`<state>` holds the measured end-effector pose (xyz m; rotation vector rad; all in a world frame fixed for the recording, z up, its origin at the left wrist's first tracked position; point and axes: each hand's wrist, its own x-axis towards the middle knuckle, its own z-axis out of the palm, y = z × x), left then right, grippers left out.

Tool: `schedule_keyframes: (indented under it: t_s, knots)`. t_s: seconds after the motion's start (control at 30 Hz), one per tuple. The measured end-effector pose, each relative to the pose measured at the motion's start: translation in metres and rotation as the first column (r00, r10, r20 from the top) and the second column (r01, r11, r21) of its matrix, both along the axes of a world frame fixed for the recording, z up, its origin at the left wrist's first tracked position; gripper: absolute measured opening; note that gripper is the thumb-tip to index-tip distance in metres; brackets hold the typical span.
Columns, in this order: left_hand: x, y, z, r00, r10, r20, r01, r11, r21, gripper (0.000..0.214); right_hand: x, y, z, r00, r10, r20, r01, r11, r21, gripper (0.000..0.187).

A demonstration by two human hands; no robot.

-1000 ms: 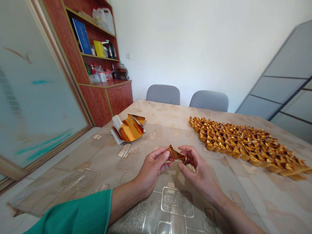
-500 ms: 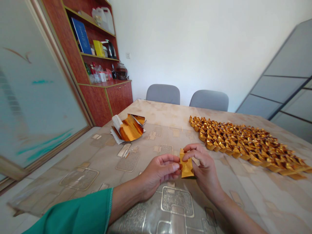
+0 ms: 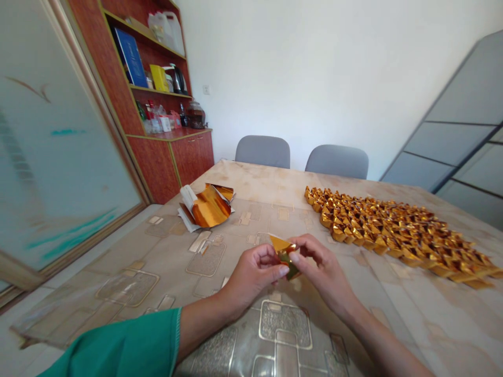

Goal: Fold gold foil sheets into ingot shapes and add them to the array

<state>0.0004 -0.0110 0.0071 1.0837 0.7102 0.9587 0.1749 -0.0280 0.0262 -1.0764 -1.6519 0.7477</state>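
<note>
A small piece of folded gold foil paper (image 3: 282, 244) is held between both hands above the near middle of the table. My left hand (image 3: 257, 269) pinches its left side with thumb and fingers. On the other side, my right hand (image 3: 320, 264) grips it, thumb pressed on the near face. The paper is tilted, with a pointed flap sticking up at the upper left; fingers hide part of it. Rows of folded gold paper pieces (image 3: 389, 220) stand packed together to the right. A loose stack of gold foil sheets (image 3: 212, 207) with whitish undersides lies at the left.
A patterned plastic cover lies over the table (image 3: 157, 272). Two grey chairs (image 3: 262, 151) stand at its far side. A red-brown cabinet (image 3: 190, 152) with bottles, a kettle and boxes is at the back left, beside a frosted sliding door (image 3: 58, 146).
The folded paper has been turned and tipped in the hands, and a pointed flap now shows at its top. Both hands have shifted slightly, and the right thumb has come to its front.
</note>
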Motion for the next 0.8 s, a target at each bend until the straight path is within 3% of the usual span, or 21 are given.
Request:
schedule_keyframes:
  t_s: [0.1,0.27,0.33,0.47,0.8]
  knots:
    - [0.0004,-0.0017,0.0016,1.0,-0.028,0.006,0.028,0.999,-0.022,0.03,-0.0009,0.0011,0.0008,0.994,0.078,-0.071,-0.078,0.997,0.012,0.011]
    - [0.0008,-0.002,0.0016,0.996,-0.03,0.09,0.034,0.998,-0.049,0.029,-0.001,0.0004,0.0011,0.967,0.143,-0.209,-0.165,0.982,-0.094,0.013]
    - [0.0007,-0.0012,0.0005,0.994,-0.009,0.104,0.016,0.998,-0.063,0.029,-0.0007,0.001,-0.0013,0.983,0.073,-0.171,-0.087,0.993,-0.076,0.015]
    - [-0.0006,0.0005,-0.0006,0.986,0.07,0.153,-0.058,0.995,-0.08,0.028,0.0005,0.003,-0.0054,0.992,-0.119,0.04,0.114,0.987,0.117,0.012]
    - [-0.001,0.0015,0.0014,0.966,0.159,0.206,-0.131,0.982,-0.139,0.03,-0.0013,-0.0002,-0.0014,0.975,-0.074,0.208,0.028,0.976,0.214,0.007]
